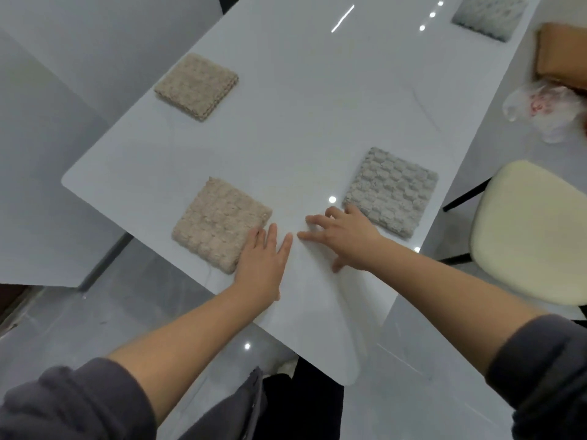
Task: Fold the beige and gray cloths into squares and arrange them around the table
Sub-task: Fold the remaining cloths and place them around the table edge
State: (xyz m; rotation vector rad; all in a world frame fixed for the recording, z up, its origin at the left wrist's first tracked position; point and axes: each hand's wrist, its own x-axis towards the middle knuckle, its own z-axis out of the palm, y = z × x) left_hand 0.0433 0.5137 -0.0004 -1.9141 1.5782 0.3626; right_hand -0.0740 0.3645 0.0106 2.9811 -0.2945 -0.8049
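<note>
White glossy table (pixel 286 106) carries four folded squares and reflects ceiling lights; near beige cloth (pixel 222 223) lies at its left edge; near gray cloth (pixel 392 192) at its right edge; far beige cloth (pixel 197 85) and far gray cloth (pixel 487 15) lie beyond. Left hand (pixel 262 262), fingers straight and released, rests on the near beige cloth's corner; right hand (pixel 343 239), fingers spread and released, touches the table just beside the near gray cloth. Cream chair (pixel 533 236) stands on the gray tiled floor (pixel 428 360).

A cream-cushioned chair (pixel 533 236) stands on glossy gray floor tiles (pixel 428 360) that reflect ceiling lights.
</note>
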